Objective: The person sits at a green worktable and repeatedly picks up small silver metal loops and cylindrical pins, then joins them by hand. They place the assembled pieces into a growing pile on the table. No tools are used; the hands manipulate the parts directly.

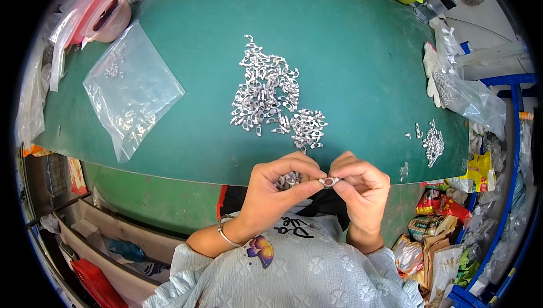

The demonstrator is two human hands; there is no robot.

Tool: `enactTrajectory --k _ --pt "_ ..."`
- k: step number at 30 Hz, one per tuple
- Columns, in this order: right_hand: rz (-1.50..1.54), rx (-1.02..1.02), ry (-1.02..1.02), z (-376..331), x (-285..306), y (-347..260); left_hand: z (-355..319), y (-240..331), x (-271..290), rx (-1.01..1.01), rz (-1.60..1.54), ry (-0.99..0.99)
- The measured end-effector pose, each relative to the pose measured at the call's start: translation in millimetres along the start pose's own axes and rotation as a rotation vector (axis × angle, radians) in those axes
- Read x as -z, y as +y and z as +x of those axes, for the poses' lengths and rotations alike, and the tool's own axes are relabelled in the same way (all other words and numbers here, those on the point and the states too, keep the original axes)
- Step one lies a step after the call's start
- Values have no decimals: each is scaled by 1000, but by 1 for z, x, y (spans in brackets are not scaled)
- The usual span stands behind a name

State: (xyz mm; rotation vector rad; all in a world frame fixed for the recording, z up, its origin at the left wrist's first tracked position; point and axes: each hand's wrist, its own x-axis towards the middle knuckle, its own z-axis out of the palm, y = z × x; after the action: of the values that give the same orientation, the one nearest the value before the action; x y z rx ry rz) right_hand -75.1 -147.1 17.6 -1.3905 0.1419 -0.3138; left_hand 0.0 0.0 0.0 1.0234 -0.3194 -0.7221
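- Presently, both hands meet near the tabletop's (362, 70) near edge, in front of the person, holding one small metal piece (328, 182) between them; the places below are read from it, with twelve pointing to the far side.
- The left hand (264, 186) pinches the piece's nine o'clock end between thumb and forefinger, while its other fingers curl around several loose pieces (288, 181) in the palm.
- The right hand (362, 186) has its thumb and forefinger closed on the three o'clock end.
- Each piece seems light, stiff and hard to break, probably cast metal; its smooth grey surface may slip, and its smallness leaves room only for fingertips.
- Its two narrow ends look like the best hold, leaving the open ring in the middle uncovered.
- A large heap (263, 90) of similar pieces lies towards eleven o'clock, with a smaller heap (308, 128) at its near side, between eleven and twelve.
- Another small pile (434, 145) sits at about two, too fine to make out piece by piece.
- Around ten lies a clear plastic bag (136, 102) with some small bits showing, and beyond it a pink basket (117, 24).
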Motion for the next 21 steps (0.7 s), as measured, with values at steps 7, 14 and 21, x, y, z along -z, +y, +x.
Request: enactTrajectory --k 7,14,21 --pt "-127 141 25 2 -2 2 -2 1 -1 83 -70 14" --pt "-291 275 11 3 -7 0 -4 -4 -1 396 -511 -91" --pt "-418 322 38 -1 -11 -2 -1 -13 2 516 -736 -275"
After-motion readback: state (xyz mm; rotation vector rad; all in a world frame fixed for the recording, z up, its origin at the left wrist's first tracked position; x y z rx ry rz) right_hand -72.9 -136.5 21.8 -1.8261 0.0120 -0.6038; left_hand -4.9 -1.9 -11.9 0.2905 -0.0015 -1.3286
